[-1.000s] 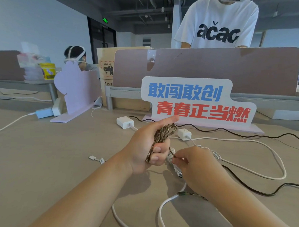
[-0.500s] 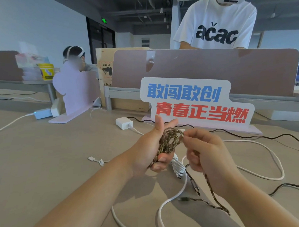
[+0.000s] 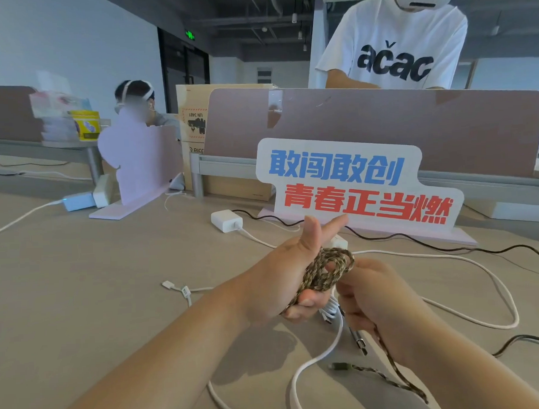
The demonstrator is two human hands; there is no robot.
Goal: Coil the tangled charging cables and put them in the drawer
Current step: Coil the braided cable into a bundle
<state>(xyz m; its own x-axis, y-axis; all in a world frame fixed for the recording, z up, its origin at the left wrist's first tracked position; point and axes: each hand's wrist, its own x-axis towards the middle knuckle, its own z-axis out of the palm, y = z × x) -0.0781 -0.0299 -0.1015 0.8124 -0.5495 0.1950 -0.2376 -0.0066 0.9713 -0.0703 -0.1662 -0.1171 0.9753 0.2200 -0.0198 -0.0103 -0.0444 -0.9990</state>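
Observation:
A brown braided cable (image 3: 325, 271) is coiled around my left hand (image 3: 283, 276), whose lower fingers curl over the loops while thumb and forefinger stick up. My right hand (image 3: 374, 295) grips the cable's free length just right of the coil; its tail (image 3: 393, 375) runs down to a plug lying on the desk. A white cable (image 3: 318, 356) loops under both hands, and a second white cable (image 3: 494, 290) arcs to the right. A black cable (image 3: 418, 236) snakes behind. No drawer is in view.
A slogan sign (image 3: 353, 182) stands on the desk behind my hands, with a white charger brick (image 3: 225, 220) to its left. A short white connector cable (image 3: 180, 288) lies at left. A desk divider (image 3: 382, 128) and two people are beyond.
My right hand rose from the desk to the coil, carrying the braided cable's free length up beside my left hand, then dropped a little lower beside it. My left hand keeps holding the loops.

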